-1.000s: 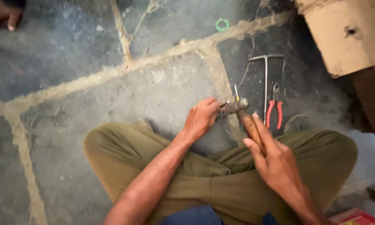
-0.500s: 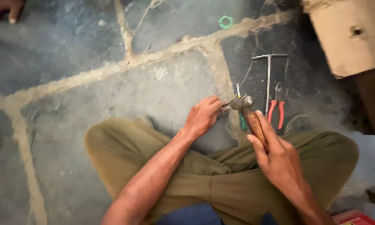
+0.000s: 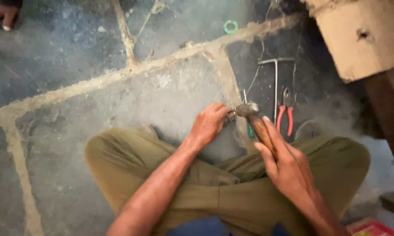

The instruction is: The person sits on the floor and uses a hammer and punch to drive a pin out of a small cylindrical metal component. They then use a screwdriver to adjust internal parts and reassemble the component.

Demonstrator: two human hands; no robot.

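Wooden-handled hammer [image 3: 257,123] clenched in my right hand [image 3: 288,168], head poised over small metal piece [image 3: 232,115]; left hand [image 3: 209,123] pinches piece steady on stone floor [image 3: 162,96]. Red pliers [image 3: 285,114] just beyond hammer, handy.

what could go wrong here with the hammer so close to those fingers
1. The hammer head sits right beside the left hand, which pinches a small metal piece; a slightly off blow could strike the fingertips.
2. The right hand grips the handle near the head, so control may be fine but clearance is slim.
3. The piece is small and barely visible; it might slip or fly off onto the stone floor.
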